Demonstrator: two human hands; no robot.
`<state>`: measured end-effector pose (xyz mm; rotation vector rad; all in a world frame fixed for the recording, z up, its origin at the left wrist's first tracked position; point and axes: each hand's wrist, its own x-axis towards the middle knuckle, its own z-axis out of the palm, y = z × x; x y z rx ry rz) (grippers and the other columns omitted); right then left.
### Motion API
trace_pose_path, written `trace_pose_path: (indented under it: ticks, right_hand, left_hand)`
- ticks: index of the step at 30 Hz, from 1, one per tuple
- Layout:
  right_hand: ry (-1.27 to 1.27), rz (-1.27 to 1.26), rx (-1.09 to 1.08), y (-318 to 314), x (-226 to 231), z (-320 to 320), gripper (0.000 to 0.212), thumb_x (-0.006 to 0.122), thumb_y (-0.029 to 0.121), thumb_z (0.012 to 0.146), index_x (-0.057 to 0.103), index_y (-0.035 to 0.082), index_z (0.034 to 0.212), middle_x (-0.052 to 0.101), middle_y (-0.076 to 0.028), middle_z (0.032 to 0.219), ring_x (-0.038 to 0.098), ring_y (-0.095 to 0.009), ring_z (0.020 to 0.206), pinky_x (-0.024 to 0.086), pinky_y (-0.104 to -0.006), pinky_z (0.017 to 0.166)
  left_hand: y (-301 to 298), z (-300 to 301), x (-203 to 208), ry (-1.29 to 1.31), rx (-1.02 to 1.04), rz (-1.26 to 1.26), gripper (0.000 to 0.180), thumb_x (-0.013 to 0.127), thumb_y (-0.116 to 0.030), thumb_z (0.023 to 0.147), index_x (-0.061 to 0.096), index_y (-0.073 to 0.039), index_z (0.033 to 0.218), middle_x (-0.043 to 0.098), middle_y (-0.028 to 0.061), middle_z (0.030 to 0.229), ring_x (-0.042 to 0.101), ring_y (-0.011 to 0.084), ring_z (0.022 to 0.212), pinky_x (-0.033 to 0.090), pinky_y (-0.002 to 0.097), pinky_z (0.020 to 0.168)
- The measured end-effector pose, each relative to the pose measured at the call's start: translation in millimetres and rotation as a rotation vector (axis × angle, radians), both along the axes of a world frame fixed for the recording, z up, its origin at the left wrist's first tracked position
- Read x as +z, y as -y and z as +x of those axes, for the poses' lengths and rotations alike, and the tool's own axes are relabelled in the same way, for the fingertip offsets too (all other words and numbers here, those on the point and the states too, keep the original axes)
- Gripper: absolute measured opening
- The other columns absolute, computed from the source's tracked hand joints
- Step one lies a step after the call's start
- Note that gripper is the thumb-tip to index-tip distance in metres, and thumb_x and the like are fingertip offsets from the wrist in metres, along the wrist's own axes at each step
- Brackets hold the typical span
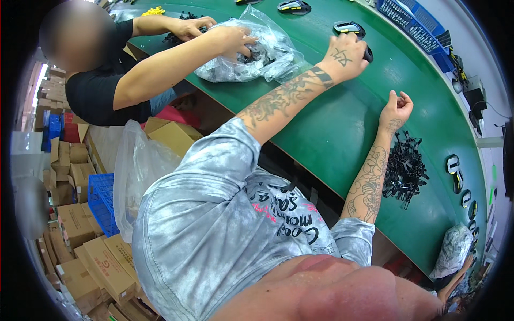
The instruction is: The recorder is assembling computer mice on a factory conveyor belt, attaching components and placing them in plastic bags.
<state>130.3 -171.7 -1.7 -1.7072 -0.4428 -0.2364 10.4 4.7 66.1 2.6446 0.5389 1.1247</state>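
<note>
My left hand [344,58] reaches far across the green table, its fingers wrapped round a rounded black device [368,54] that is mostly hidden under them. Just beyond those knuckles lies a black oval device with silver and yellow trim [349,29]. My right hand [397,109] hovers over the table with curled fingers and the thumb raised; what it holds, if anything, cannot be made out. Next to my right wrist is a loose pile of small black clip-like parts [405,169].
At left, a co-worker's hands [233,40] reach into a clear plastic bag [267,61] of wrapped pieces. Blue baskets [412,27] stand at the far edge. More devices [454,174] line the table's right side, near a silvery bag [452,250]. Cartons [101,262] fill the floor at left.
</note>
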Motion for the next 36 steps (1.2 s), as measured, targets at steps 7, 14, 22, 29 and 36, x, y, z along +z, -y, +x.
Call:
trace_pose_path:
  ticks: [7,14,22,29,36]
  right_hand:
    - [-0.156,0.082,0.048,17,-9,9,0.018,0.075,0.015,0.09,0.068,0.001,0.099,0.061,0.001,0.079,0.055,-0.009,0.068,0.048,-0.0251,0.066]
    - [-0.08,-0.167,0.081,6,5,-10,0.016,0.073,0.017,0.087,0.072,0.006,0.098,0.06,0.001,0.071,0.056,-0.011,0.065,0.048,-0.0298,0.064]
    - [-0.096,-0.16,0.112,10,1,-2,0.016,0.074,0.017,0.086,0.072,0.006,0.097,0.059,0.001,0.071,0.056,-0.01,0.066,0.047,-0.0293,0.064]
    - [-0.079,-0.132,0.097,20,9,-2,0.018,0.074,0.017,0.088,0.072,0.004,0.1,0.064,0.0,0.078,0.059,-0.01,0.072,0.05,-0.0276,0.067]
    - [-0.342,0.297,0.996,21,87,-72,0.028,0.07,0.018,0.099,0.071,-0.001,0.118,0.073,-0.011,0.103,0.068,-0.016,0.092,0.056,-0.0292,0.077]
  left_hand:
    - [39,-137,34,0.074,-0.067,0.087,0.01,0.066,-0.011,0.084,0.07,-0.003,0.089,0.066,0.0158,0.088,0.068,0.033,0.085,0.056,0.0423,0.078]
    - [-60,-215,-29,-0.427,0.276,-0.058,0.016,0.06,-0.01,0.087,0.072,-0.001,0.089,0.071,0.0224,0.087,0.071,0.0398,0.087,0.057,0.0488,0.08]
    - [-47,-214,15,-0.341,0.438,-0.016,0.021,0.065,-0.025,0.091,0.076,-0.009,0.088,0.073,0.0127,0.095,0.07,0.0358,0.091,0.056,0.0479,0.081]
    - [-48,-212,89,0.105,0.291,0.24,0.015,0.069,-0.016,0.091,0.069,-0.002,0.086,0.071,0.0123,0.083,0.069,0.0293,0.072,0.056,0.0403,0.07]
    - [42,-92,47,0.051,-0.74,-1.07,0.026,0.072,-0.011,0.097,0.059,-0.006,0.075,0.061,0.0009,0.073,0.058,0.0083,0.062,0.05,0.0268,0.054]
